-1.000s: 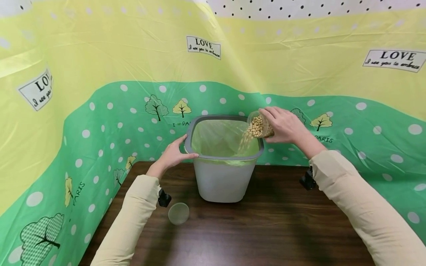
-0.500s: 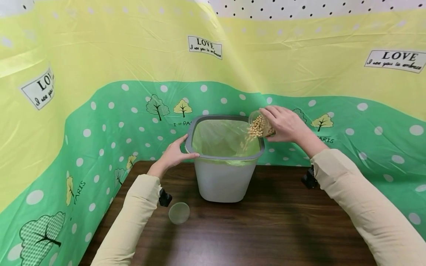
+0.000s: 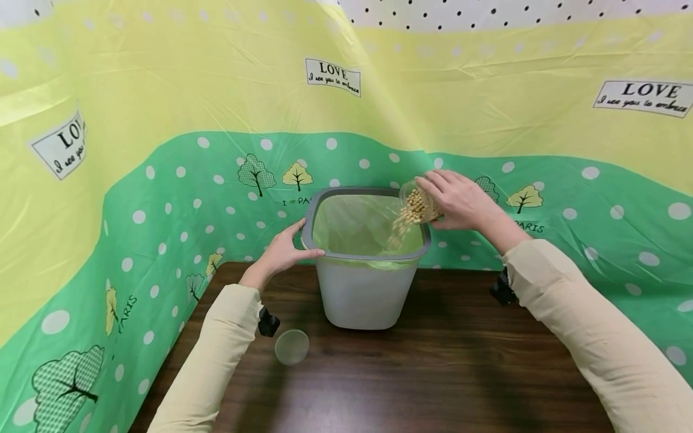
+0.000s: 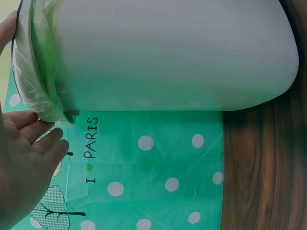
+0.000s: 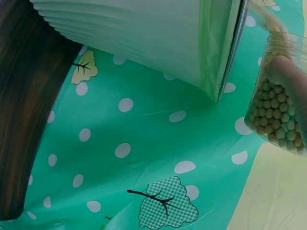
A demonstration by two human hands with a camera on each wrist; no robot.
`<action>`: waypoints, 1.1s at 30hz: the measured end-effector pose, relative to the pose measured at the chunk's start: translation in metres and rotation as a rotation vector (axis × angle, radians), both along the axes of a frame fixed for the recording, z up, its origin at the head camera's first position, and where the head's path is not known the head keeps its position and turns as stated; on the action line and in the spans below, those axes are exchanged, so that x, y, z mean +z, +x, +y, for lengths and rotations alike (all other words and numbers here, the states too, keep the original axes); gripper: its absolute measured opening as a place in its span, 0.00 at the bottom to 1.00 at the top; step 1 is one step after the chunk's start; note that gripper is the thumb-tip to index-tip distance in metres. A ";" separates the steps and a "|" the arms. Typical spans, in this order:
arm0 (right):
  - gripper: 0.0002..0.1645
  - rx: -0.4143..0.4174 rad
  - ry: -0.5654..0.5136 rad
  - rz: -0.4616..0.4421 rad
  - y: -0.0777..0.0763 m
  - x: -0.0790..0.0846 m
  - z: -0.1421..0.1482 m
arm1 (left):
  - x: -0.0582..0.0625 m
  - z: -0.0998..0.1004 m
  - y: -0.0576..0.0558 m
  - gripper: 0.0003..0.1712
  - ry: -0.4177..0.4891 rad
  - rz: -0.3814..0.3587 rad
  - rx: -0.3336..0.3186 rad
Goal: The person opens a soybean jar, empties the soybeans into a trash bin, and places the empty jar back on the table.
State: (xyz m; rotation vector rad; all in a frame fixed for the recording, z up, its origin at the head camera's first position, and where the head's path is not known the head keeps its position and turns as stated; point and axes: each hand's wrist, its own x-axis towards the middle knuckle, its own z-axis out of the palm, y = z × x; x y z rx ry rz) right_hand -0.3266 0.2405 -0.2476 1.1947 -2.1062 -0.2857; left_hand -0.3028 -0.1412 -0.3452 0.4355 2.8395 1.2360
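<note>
In the head view a pale grey trash can (image 3: pixel 364 294) with a darker rim stands at the back of the table, lined with a green bag (image 3: pixel 346 225). My left hand (image 3: pixel 279 252) rests against its left front corner, thumb on the rim, fingers fairly straight along the side. Over the can's right edge my right hand (image 3: pixel 460 201) grips a clear plastic jar (image 5: pixel 256 108), tipped mouth-down to the left. Round beige beans, like soybeans (image 3: pixel 415 205), stream from it into the bag. Many beans are still inside the jar in the right wrist view. The can's bottom is hidden.
A round translucent lid (image 3: pixel 292 347) lies on the dark wooden table (image 3: pixel 411 379), left of the can's front. Behind the table and along its left side hangs a green and yellow printed curtain (image 3: pixel 178 186), close to the can.
Beans keep falling from the jar, and the pile inside its mouth has shifted. My right hand and the jar have moved slightly left. The left hand stays on the rim.
</note>
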 end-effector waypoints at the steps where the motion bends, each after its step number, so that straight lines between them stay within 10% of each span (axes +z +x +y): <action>1: 0.62 0.001 0.001 0.001 0.000 0.001 -0.001 | 0.000 0.000 0.000 0.59 0.001 0.000 0.000; 33: 0.61 0.012 0.133 0.073 0.000 0.008 -0.009 | -0.004 -0.001 -0.004 0.58 0.029 0.003 -0.001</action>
